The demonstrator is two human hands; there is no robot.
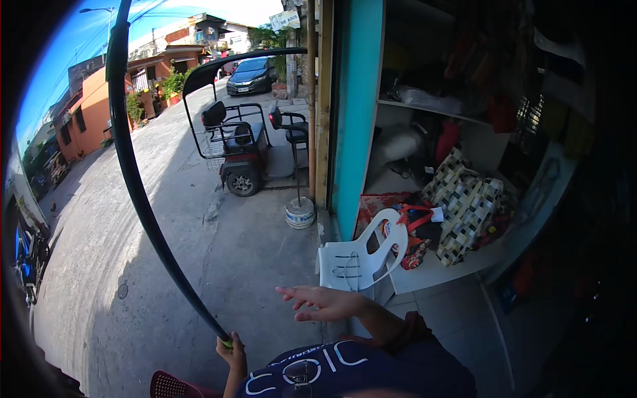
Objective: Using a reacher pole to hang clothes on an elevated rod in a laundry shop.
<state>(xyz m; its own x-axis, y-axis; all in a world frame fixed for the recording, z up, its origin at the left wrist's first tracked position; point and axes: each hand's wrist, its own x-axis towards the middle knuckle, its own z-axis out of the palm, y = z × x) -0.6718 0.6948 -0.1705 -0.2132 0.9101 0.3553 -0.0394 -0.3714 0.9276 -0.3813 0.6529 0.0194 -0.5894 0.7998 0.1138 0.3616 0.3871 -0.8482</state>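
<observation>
My left hand (pixel 232 352) is closed around the lower end of a long black pole (pixel 144 209), near its green tip. The pole rises up and left past the top edge of the view, with a thicker sleeve joint near the top; its upper end is out of sight. My right hand (pixel 318 303) is held out in the air with its fingers apart and nothing in them. Just beyond it stands a white plastic chair (pixel 331 256), and a thin wire-like hanger (pixel 351 271) lies on its seat.
Behind the chair, a woven checkered bag (pixel 460 214) and a red-strapped bag (pixel 415 229) sit on a low shelf (pixel 423 276). Ahead are a weighted bucket base (pixel 300 213) with a post, a parked three-wheeler (pixel 244 154) and a car (pixel 250 77). A maroon perforated plastic item (pixel 169 385) is below.
</observation>
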